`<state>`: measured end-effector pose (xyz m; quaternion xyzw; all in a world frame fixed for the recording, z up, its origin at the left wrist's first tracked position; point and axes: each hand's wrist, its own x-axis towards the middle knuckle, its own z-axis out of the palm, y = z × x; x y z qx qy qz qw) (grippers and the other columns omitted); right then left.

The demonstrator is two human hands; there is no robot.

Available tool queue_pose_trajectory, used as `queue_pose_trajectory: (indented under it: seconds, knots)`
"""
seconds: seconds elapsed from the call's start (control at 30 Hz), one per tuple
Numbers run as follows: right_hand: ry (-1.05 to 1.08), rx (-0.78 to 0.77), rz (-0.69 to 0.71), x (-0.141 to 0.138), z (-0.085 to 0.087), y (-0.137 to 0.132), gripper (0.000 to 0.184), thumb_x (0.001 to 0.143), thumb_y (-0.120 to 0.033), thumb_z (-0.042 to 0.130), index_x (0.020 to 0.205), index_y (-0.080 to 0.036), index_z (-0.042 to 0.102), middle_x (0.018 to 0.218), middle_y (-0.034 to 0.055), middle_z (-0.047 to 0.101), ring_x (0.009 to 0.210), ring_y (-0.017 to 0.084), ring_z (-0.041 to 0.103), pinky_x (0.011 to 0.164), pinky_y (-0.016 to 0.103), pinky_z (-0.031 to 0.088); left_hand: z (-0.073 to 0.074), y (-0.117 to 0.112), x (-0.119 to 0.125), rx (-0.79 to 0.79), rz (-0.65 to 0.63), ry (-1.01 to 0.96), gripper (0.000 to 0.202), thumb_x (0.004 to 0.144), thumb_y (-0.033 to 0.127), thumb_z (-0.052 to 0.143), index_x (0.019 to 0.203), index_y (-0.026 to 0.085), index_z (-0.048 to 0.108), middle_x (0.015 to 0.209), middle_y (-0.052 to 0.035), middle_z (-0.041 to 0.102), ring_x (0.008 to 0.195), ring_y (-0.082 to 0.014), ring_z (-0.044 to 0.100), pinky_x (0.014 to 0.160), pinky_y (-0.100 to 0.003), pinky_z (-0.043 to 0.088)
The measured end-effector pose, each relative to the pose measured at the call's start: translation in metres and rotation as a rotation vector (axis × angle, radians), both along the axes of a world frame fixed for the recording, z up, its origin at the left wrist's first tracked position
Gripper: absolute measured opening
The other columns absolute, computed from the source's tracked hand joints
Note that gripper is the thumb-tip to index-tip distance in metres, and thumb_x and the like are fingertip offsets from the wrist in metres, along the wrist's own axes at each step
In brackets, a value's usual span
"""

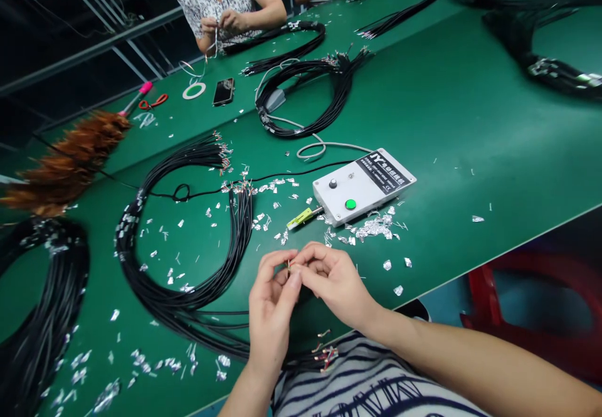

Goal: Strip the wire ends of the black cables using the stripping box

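Observation:
My left hand (271, 304) and my right hand (332, 279) meet near the table's front edge, fingers pinched together on the thin stripped end of a wire (288, 268). A looped bundle of black cables (188, 260) lies on the green table (470, 122) just left of my hands, its ends trailing toward my lap (324, 357). Behind my hands sits a grey control box (362, 185) with a green button and a yellow-green plug (301, 217).
Foil scraps (374, 227) litter the table around the box. More cable bundles (305, 91) lie further back and at the left (42, 304). A feather duster (66, 160), scissors (153, 102), tape ring (194, 91) and phone (224, 91) sit far left. Two other people work across the table. A red stool (531, 304) stands right.

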<state>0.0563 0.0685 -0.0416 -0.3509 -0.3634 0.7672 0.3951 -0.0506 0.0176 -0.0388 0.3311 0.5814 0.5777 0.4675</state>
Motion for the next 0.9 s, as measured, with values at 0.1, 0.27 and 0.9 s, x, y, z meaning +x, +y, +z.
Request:
queue_pose_trajectory:
  seconds: [0.1,0.27,0.9]
  knots:
    - [-0.054,0.004,0.019,0.005,-0.002,0.001,0.028,0.070,-0.041,0.078,0.072,-0.019,0.060,0.053,-0.0066,0.055,0.042,0.007,0.048,0.041,0.020,0.037,0.003,0.006,0.001,0.017,-0.012,0.026,0.019,0.077,0.031,0.077,0.092,0.021,0.072,0.099,-0.0046,0.060,0.076,-0.0112,0.059,0.061,-0.018,0.049]
    - [-0.074,0.031,0.037,0.007,-0.007,0.001,0.028,0.076,-0.042,0.075,0.075,-0.017,0.061,0.054,-0.0031,0.060,0.048,0.009,0.054,0.045,0.021,0.039,0.008,0.013,0.005,-0.034,0.122,-0.137,0.024,0.071,0.035,0.081,0.078,0.016,0.067,0.080,0.0003,0.060,0.048,-0.0037,0.047,0.043,-0.017,0.040]
    - [-0.140,0.016,0.024,0.015,-0.015,0.003,0.029,0.071,-0.038,0.078,0.090,-0.018,0.067,0.062,-0.0052,0.056,0.050,0.008,0.049,0.048,0.021,0.039,-0.001,0.009,0.006,0.080,0.177,-0.003,0.017,0.084,0.029,0.072,0.079,0.017,0.061,0.086,0.0018,0.054,0.056,-0.0042,0.052,0.054,-0.019,0.044]
